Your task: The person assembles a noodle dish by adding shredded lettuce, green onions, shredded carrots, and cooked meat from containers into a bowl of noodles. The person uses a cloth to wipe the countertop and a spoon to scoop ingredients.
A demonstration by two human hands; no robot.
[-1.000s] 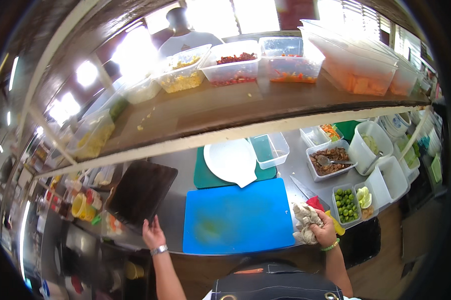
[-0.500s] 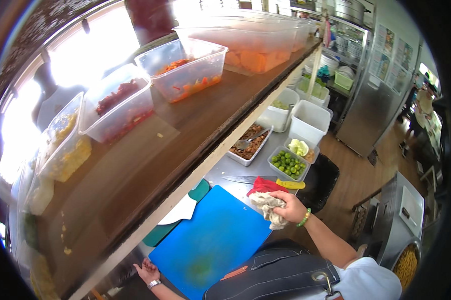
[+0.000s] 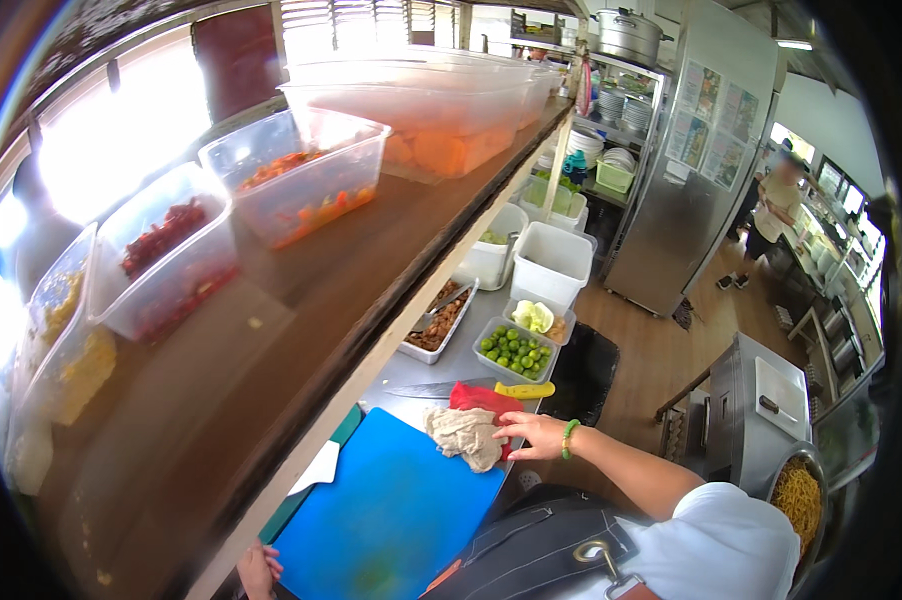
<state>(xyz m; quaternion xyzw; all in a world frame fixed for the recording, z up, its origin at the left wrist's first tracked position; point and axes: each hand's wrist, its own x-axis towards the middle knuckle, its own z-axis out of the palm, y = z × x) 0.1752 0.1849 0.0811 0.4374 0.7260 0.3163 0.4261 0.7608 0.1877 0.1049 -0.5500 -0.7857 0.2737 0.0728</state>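
Observation:
A crumpled beige cloth [image 3: 464, 437] lies on the far right corner of the blue cutting board [image 3: 381, 500], against a red cloth [image 3: 486, 400]. My right hand [image 3: 534, 434], with a green bracelet at the wrist, is just right of the beige cloth, its fingers apart and the fingertips close to the cloth's edge. Whether they still touch it is hard to tell. Behind the cloths lies a knife with a yellow handle [image 3: 524, 390]. At the board's near left corner is my left hand [image 3: 259, 568], its fingers loosely extended and holding nothing; the shelf edge is beside it.
A wooden shelf [image 3: 301, 345] with several food tubs overhangs the left side. Beyond the board stand a tub of green limes [image 3: 516, 350], a tray of brown food [image 3: 441, 320] with a spoon, and a white bin [image 3: 551, 262]. Another person [image 3: 774, 210] stands far right.
My right hand has put the beige cloth down on the board's corner and loosened its fingers. The view has swung right, and my left hand sits closer to the lower edge.

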